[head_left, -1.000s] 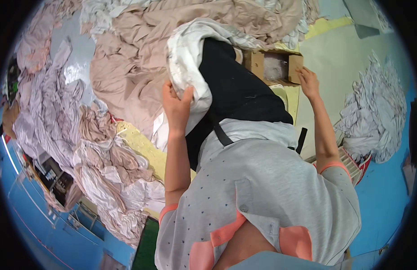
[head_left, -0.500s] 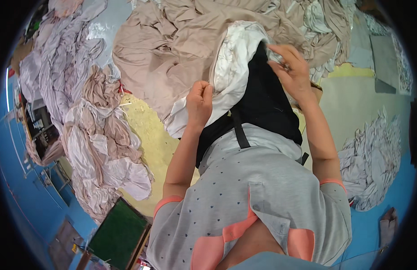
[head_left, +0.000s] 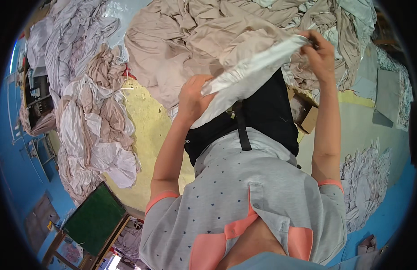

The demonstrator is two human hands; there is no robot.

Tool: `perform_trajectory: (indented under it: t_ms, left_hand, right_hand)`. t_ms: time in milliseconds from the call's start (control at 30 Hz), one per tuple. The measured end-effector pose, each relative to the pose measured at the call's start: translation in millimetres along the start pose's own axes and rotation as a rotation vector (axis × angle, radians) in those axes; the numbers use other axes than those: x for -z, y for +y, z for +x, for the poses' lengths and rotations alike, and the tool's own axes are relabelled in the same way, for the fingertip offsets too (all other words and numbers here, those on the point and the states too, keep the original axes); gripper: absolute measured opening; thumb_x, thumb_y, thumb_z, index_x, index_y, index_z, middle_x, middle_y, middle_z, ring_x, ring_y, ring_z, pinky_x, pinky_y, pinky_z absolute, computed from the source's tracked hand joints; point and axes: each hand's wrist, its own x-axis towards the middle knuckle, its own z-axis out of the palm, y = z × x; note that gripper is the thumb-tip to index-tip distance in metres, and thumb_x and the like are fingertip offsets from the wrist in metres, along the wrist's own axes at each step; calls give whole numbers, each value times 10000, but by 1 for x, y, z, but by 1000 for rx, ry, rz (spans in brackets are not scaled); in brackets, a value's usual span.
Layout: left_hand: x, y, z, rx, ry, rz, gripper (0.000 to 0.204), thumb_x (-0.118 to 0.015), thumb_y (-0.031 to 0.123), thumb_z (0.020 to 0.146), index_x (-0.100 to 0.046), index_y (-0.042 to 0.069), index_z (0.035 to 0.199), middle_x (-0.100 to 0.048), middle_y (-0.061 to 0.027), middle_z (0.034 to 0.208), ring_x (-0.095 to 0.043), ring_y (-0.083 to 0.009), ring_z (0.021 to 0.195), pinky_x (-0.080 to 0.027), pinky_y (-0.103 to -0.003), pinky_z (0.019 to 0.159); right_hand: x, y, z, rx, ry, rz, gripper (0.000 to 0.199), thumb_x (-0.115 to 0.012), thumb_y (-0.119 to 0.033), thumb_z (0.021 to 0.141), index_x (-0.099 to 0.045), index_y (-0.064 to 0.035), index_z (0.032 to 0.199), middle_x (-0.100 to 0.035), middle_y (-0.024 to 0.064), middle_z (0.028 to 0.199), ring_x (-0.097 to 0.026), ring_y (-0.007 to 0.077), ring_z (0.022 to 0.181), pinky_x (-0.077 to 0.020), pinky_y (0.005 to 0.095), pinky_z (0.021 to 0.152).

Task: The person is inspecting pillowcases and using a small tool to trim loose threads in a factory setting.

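Note:
A large beige cloth (head_left: 186, 54) with a white underside or lining (head_left: 258, 67) is spread in front of me and partly over my lap. My left hand (head_left: 193, 100) is closed on the white edge at its near left part. Farther out to the right, my right hand (head_left: 320, 54) pinches the other end of that edge, so the white strip is drawn taut in a slanting line between the hands. Something small and dark shows at the right fingers; I cannot make out what it is. Part of the cloth's near edge is hidden behind my left hand.
Crumpled beige and white fabric (head_left: 98, 121) and lilac fabric (head_left: 69, 54) lie to the left. A grey-lilac heap (head_left: 366, 184) sits at the right. An open cardboard box (head_left: 309, 119) is beside my right thigh. A green-topped stand (head_left: 96, 220) stands at the lower left.
My right hand has moved right and closed on the cloth's edge. The white edge has gone from a loose curve to a stretched line. My left hand has shifted slightly left.

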Motion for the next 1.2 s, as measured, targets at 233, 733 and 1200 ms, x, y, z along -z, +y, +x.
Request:
perform_trajectory:
  t_ms: [233,733,1200]
  left_hand:
    - [34,26,-22,316,26,-393,66,-672,28,803,-654,4,862,-598,-17,746,-522,-97,672,-415,-230,613]
    - [4,-27,-2,526,-3,-628,209,-630,122,884,-585,2,718,-454,90,620,-344,-6,570,-271,-204,495]
    - [2,-27,18,626,-271,-536,195,-687,178,858,-671,-14,890,-620,23,770,-513,-45,691,-418,-208,626]
  right_hand:
    - [62,-37,-37,-162,23,-72,79,-648,-83,822,-639,-8,843,-568,-37,700,-499,49,662,-361,197,605]
    - [-31,32,-43,-19,281,-425,208,-677,-79,817,-679,-47,1023,-630,3,820,-534,54,690,-429,198,639]
    - [-106,24,-37,5,-13,-101,179,-639,8,811,-663,-20,986,-630,21,894,-535,73,704,-439,209,641]
